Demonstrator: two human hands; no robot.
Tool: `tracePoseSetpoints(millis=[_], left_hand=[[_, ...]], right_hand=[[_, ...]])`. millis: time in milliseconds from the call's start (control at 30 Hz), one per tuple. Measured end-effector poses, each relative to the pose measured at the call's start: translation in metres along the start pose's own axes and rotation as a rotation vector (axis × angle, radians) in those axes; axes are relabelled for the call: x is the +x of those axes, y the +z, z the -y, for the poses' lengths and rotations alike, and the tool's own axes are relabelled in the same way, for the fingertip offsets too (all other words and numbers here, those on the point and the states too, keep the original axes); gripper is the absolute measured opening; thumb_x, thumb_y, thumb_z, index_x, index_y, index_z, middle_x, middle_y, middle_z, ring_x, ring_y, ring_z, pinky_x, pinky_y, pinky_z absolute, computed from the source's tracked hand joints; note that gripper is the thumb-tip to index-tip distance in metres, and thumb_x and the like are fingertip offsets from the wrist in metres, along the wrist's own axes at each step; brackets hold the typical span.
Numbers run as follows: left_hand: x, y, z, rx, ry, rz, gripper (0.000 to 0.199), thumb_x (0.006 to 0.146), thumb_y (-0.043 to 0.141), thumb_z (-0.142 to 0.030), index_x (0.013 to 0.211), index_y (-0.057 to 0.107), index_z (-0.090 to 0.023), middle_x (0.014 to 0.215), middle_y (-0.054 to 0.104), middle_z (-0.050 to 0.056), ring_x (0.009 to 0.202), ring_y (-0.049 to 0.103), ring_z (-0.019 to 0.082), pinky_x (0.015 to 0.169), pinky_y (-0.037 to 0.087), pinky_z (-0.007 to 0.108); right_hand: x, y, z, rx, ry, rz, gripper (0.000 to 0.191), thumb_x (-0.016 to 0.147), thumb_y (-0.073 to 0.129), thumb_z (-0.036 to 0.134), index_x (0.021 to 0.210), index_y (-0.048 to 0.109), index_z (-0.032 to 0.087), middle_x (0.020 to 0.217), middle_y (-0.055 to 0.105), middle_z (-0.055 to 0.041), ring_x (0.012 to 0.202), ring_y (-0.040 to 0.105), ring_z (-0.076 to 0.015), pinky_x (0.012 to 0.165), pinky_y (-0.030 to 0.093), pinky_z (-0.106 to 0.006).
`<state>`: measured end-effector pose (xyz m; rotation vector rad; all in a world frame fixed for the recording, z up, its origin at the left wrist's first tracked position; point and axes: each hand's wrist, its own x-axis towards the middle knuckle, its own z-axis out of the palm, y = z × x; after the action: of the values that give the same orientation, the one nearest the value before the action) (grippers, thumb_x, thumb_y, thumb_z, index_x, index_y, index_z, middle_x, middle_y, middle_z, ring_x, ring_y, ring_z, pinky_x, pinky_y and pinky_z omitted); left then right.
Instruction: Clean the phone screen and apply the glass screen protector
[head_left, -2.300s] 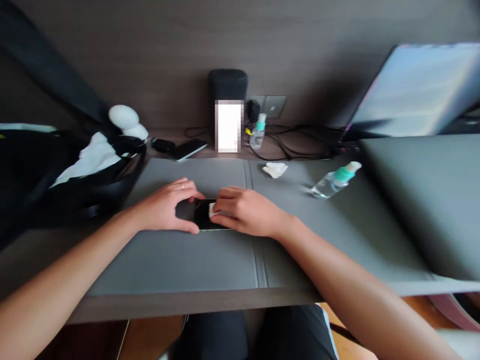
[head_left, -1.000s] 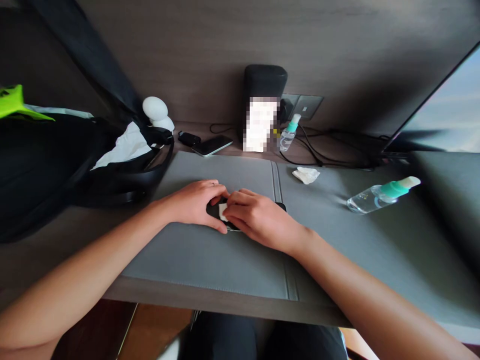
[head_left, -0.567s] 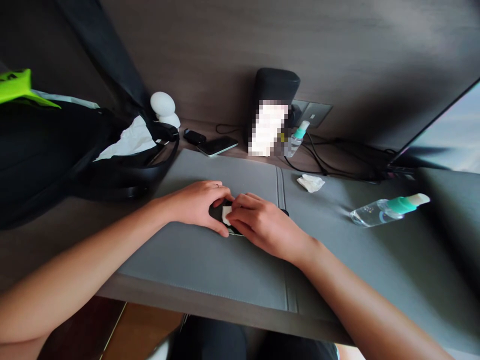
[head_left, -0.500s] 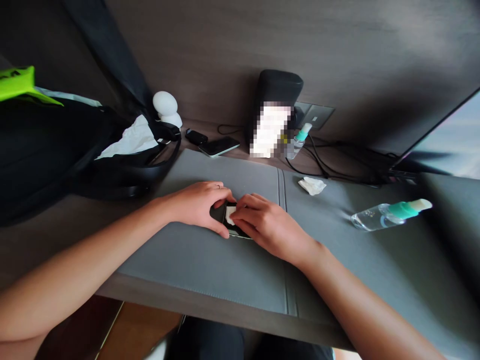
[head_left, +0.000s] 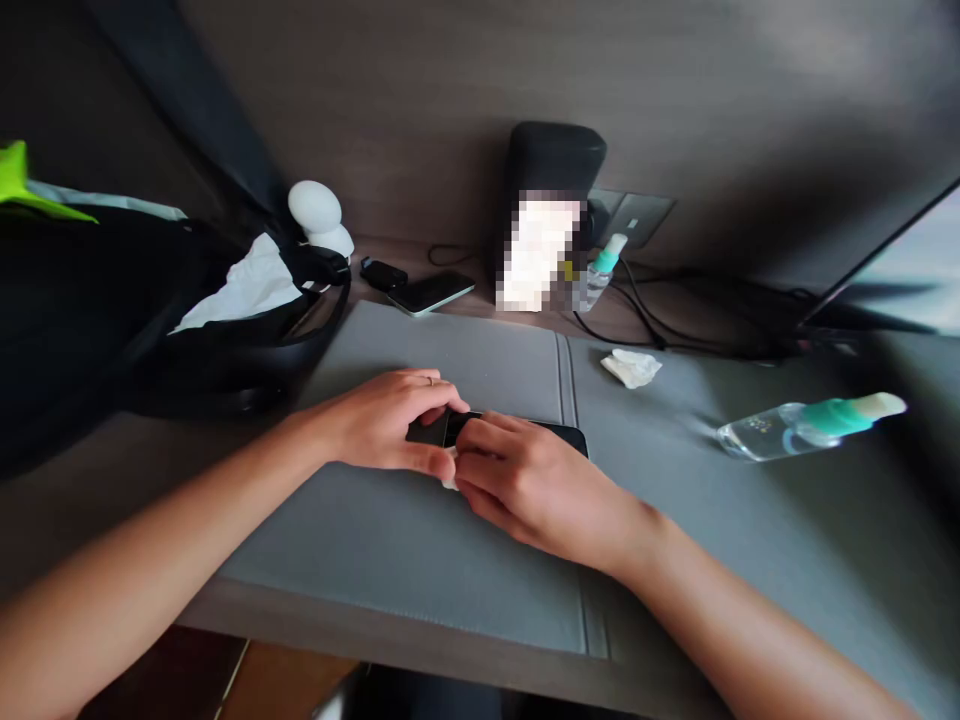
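Note:
A black smartphone [head_left: 568, 437] lies flat on the grey desk mat [head_left: 420, 545], its middle covered by my hands. My left hand [head_left: 390, 420] grips its left end, thumb at the near edge and fingertips at the far edge. Pinched in my right hand [head_left: 525, 480] is a small white tissue wad [head_left: 450, 482], mostly hidden by the fingers. The wad is at the phone's near edge, beside my left thumb.
A clear spray bottle [head_left: 780, 432] with a teal top lies on its side at right. Crumpled tissue [head_left: 631, 368] sits behind it. Another phone [head_left: 431, 292], a smaller spray bottle [head_left: 600, 280] and cables [head_left: 645, 315] line the back. A black bag [head_left: 225, 370] stands at left.
My right hand has moved the tissue wad from the phone's screen toward me, to its near edge. More of the phone's right end shows. The camera view has shifted slightly.

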<state>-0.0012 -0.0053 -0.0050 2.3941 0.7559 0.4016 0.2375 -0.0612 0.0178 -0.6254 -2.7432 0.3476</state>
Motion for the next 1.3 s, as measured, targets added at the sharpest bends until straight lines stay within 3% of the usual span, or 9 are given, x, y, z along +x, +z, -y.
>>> tracePoseSetpoints(millis=[67,133,267,367,600,700,867,1133,1300], left_hand=[[0.0,-0.002,0.0,-0.013,-0.013,0.021,0.066,0.096,0.046,-0.075,0.12,0.066,-0.017,0.082,0.056,0.002,0.079,0.054,0.02,0.076,0.043,0.033],[0.0,-0.003,-0.001,0.006,-0.02,0.025,0.056,0.099,0.051,-0.066,0.12,0.068,-0.017,0.081,0.056,0.001,0.08,0.053,0.019,0.077,0.043,0.033],[0.0,-0.004,-0.004,0.049,-0.048,0.037,0.067,0.078,0.078,-0.068,0.12,0.067,-0.017,0.085,0.055,0.0,0.083,0.054,0.02,0.08,0.046,0.033],[0.001,-0.004,-0.009,0.116,-0.1,0.066,0.075,0.067,0.086,-0.068,0.12,0.065,-0.018,0.087,0.054,-0.001,0.084,0.055,0.02,0.079,0.047,0.033],[0.003,-0.002,-0.014,0.137,-0.152,0.083,0.061,0.069,0.086,-0.059,0.109,0.063,-0.019,0.085,0.051,-0.002,0.082,0.055,0.019,0.077,0.046,0.032],[0.003,-0.002,-0.014,0.136,-0.163,0.089,0.06,0.071,0.085,-0.06,0.11,0.064,-0.02,0.085,0.052,-0.002,0.082,0.055,0.02,0.077,0.046,0.032],[0.003,-0.002,-0.015,0.136,-0.151,0.076,0.062,0.071,0.084,-0.058,0.116,0.064,-0.02,0.085,0.054,-0.001,0.083,0.057,0.02,0.078,0.047,0.032],[0.001,-0.002,-0.012,0.129,-0.137,0.048,0.063,0.068,0.086,-0.059,0.112,0.064,-0.02,0.086,0.055,0.0,0.083,0.056,0.02,0.076,0.044,0.032],[0.001,-0.003,-0.012,0.124,-0.128,0.051,0.061,0.07,0.085,-0.057,0.113,0.064,-0.019,0.086,0.055,0.0,0.084,0.057,0.02,0.078,0.045,0.032]], right_hand=[[-0.007,-0.01,-0.006,0.031,-0.009,0.052,0.02,0.103,0.051,0.016,0.098,0.071,0.015,0.097,0.064,-0.008,0.089,0.058,-0.0191,0.082,0.049,-0.034],[-0.017,-0.022,-0.013,0.064,0.021,0.115,0.015,0.101,0.055,0.014,0.097,0.069,0.017,0.098,0.064,-0.0064,0.089,0.058,-0.0187,0.081,0.048,-0.033],[-0.034,-0.039,-0.023,0.106,0.131,0.186,0.012,0.097,0.061,0.013,0.089,0.065,0.02,0.093,0.062,-0.0029,0.09,0.06,-0.0176,0.078,0.045,-0.03],[-0.035,-0.035,-0.022,0.105,0.184,0.173,0.017,0.102,0.055,0.016,0.089,0.066,0.019,0.093,0.061,-0.0038,0.087,0.061,-0.0171,0.075,0.045,-0.029],[-0.017,-0.001,-0.01,-0.022,0.124,-0.002,0.022,0.102,0.049,0.009,0.094,0.069,0.015,0.1,0.063,-0.0099,0.084,0.059,-0.0186,0.076,0.048,-0.032],[-0.026,-0.013,-0.015,0.009,0.131,0.028,0.017,0.1,0.055,0.012,0.093,0.07,0.018,0.095,0.064,-0.0079,0.088,0.061,-0.02,0.078,0.049,-0.032],[-0.045,-0.04,-0.025,0.086,0.283,0.133,0.021,0.098,0.058,0.012,0.087,0.072,0.023,0.085,0.064,-0.0026,0.079,0.063,-0.0172,0.069,0.046,-0.028],[-0.005,-0.007,-0.007,0.026,0.158,-0.011,0.024,0.103,0.05,0.012,0.106,0.074,0.014,0.103,0.066,-0.0118,0.089,0.062,-0.0196,0.081,0.049,-0.032],[-0.021,-0.032,-0.017,0.121,0.246,0.122,0.021,0.1,0.056,0.014,0.1,0.076,0.022,0.095,0.067,-0.0051,0.088,0.066,-0.0171,0.078,0.05,-0.029]])
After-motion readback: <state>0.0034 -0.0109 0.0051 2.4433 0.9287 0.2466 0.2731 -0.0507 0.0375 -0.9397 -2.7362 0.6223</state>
